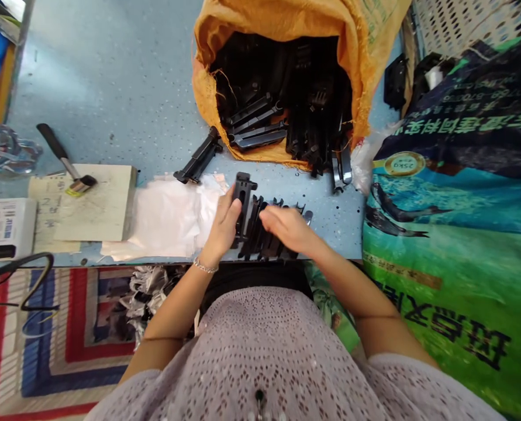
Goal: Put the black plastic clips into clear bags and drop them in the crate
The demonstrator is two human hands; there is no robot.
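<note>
My left hand, with a chain bracelet at the wrist, is closed round a long black plastic part that stands on end at the table's front edge. Just to its right is a row of similar black parts, set side by side. Over that row, my right hand has its fingers curled together; whatever they hold, if anything, is hidden. A pile of clear plastic bags lies left of my left hand. Another black part rests alone on the blue table, beside the sack's mouth.
An orange woven sack lies open at the back, full of black parts. Leftward are a black-handled tool, a pad of paper and a white box. A green-blue printed sack stands at right; a red-and-blue crate is below left.
</note>
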